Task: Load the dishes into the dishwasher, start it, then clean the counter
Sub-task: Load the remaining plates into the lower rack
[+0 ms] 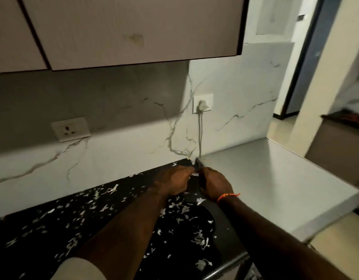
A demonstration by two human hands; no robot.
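Dishwasher (275, 178), the grey flat-topped unit, is standing at the right end of the black speckled table (73, 229), its top sitting a little higher than the table. Fingers of both hands are working at the narrow gap between the two, close to the back wall. The left hand (175, 179) is lying knuckles-up with its fingers curled toward the gap; whether they are pinching anything cannot be told. The right hand (215, 185), an orange thread (228, 196) at its wrist, is curling over the unit's near left edge. A cord (200, 136) is running down from the wall socket (203, 104) into that corner. The unit is likely heavy and rigid, with smooth, slippery panels, so grasping its top edge with both hands seems soundest.
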